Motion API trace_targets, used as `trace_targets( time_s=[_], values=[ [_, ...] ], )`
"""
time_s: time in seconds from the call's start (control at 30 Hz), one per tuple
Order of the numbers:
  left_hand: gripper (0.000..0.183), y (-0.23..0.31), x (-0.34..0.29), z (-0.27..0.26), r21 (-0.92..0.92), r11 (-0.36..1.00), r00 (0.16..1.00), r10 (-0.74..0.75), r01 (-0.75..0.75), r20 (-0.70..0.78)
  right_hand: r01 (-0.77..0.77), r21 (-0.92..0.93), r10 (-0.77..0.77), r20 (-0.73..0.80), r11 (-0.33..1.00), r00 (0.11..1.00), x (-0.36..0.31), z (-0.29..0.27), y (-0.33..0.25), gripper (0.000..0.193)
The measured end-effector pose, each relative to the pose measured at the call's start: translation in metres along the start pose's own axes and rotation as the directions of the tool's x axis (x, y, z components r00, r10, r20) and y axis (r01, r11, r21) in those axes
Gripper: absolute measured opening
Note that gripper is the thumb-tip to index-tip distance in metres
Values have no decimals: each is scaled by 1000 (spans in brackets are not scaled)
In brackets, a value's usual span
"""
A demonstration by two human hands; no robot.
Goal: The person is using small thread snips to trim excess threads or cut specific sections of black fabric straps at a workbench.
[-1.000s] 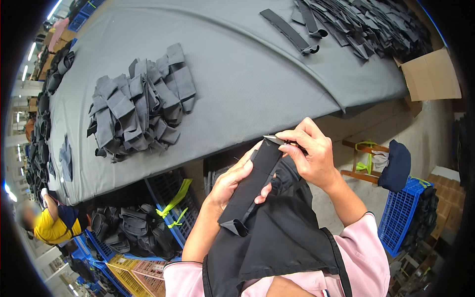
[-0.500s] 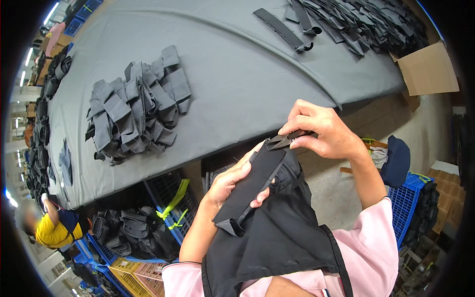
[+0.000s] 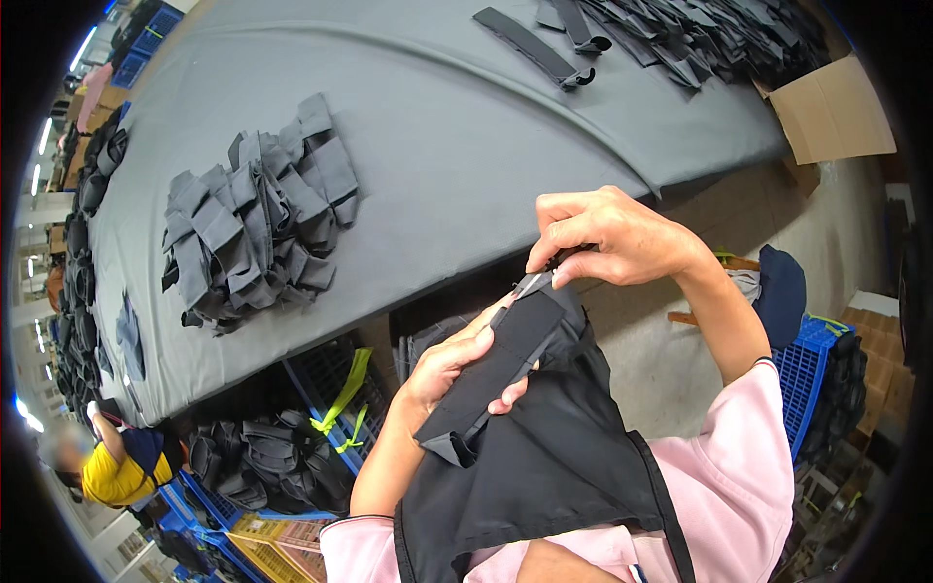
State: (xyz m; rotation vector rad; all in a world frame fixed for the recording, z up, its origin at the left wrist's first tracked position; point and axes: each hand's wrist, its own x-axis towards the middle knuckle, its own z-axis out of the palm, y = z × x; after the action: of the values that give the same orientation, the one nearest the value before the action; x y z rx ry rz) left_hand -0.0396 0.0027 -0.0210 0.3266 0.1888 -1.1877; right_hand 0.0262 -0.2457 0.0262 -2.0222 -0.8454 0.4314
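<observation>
My left hand is closed round a black fabric strap, its thumb on top and fingertips showing at the right side. The strap slants from lower left, where its end curls open, up to the right. In my right hand I pinch a pair of thread snips. Their blades reach the strap's upper left corner, close to my left fingertips; the grips are mostly hidden by my fingers. A black apron lies under the strap.
Ahead is a table with a grey cover. It bears a heap of grey fabric pieces, loose black straps and a larger strap pile. A cardboard box, a blue crate and a person in yellow are around.
My right hand has moved left with the snips, and the blades have shifted from the strap's top end to its upper left corner. The strap stays in my left hand.
</observation>
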Motion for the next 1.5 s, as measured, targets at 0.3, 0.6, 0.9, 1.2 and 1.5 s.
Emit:
trace_targets(
  time_s=[0.3, 0.6, 0.9, 1.2, 1.5],
  values=[
    [72, 1, -1, 3, 41, 999, 1000, -1, 3, -31, -3, 103, 9, -57, 995, 998, -6, 4, 3, 27],
    [72, 2, 0, 6, 52, 999, 999, -13, 15, -41, -28, 207, 52, -111, 978, 993, -11, 11, 4, 21],
    [62, 6, 18, 0, 996, -85, 670, 742, 40, 37, -86, 679, 477, -413, 729, 776, -19, 71, 17, 33],
    [120, 9, -1, 15, 674, 634, 852, 523, -380, -13, 97, 974, 619, -205, 204, 758, -2, 75, -2, 9],
    [36, -1, -1, -3, 541, 806, 827, 462, -241, -321, -112, 427, 411, -714, 897, 568, 7, 113, -3, 25]
  ],
)
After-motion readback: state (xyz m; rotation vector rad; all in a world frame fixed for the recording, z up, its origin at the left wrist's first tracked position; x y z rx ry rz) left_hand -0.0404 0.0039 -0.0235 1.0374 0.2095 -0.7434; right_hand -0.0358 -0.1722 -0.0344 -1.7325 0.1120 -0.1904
